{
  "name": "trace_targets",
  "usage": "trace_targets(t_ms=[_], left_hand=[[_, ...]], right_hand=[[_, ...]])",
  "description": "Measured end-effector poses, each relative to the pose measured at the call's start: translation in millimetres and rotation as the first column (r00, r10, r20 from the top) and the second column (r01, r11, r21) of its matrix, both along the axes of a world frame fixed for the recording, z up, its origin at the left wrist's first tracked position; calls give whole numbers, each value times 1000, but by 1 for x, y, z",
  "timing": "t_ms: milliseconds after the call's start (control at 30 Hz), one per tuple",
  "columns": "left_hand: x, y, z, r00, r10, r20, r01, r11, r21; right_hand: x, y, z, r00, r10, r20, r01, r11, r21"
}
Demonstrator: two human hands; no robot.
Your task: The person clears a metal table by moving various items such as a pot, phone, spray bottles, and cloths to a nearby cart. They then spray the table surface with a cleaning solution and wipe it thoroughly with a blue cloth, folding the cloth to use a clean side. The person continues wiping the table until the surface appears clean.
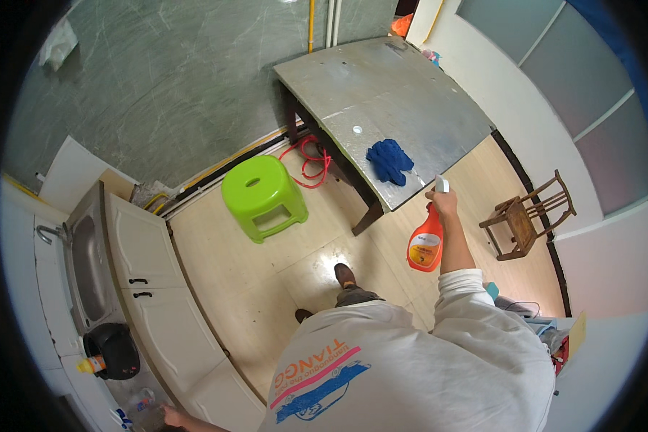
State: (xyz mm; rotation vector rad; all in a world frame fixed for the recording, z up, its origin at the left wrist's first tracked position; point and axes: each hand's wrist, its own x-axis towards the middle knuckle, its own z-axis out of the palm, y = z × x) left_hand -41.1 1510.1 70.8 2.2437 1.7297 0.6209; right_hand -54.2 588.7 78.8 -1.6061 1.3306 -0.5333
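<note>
My right hand (pixel 444 202) grips the neck of an orange-red spray bottle (pixel 425 243) with a white spray head (pixel 441 184), held beside the near corner of the grey-topped table (pixel 410 97). A crumpled dark blue cloth (pixel 390 162) lies on that table near its corner, with a small round white thing (pixel 357 129) behind it. At the lower left, my left hand (pixel 174 417) is at the counter's edge, against a clear plastic item (pixel 147 407); its fingers are partly cut off by the dim rim, so its hold cannot be made out.
A green plastic stool (pixel 264 197) stands left of the table, beside a coiled red hose (pixel 316 167). A small wooden chair (pixel 524 221) is at the right. Along the left runs a counter with a steel sink (pixel 90 270), a black basin (pixel 116 351) and a yellow-capped bottle (pixel 92 364).
</note>
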Motion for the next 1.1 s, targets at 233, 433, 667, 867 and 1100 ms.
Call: trace_targets(t_ms=[233,433,667,867,1100], left_hand=[[24,-55,-21,988,-155,-11,152,979,-138],[34,-90,-23,983,-145,109,158,980,-122],[57,-157,-6,974,-225,22,226,972,-69],[32,-189,-3,978,-208,-3,205,968,-141],[-5,-211,-25,984,-108,143,139,964,-225]], right_hand=[[10,-31,-5,999,-39,12,38,996,75],[77,-20,47,904,150,400,-221,966,138],[176,-19,59,840,189,509,-309,937,163],[236,-21,76,794,220,566,-343,932,119],[270,-24,86,753,315,578,-433,898,74]])
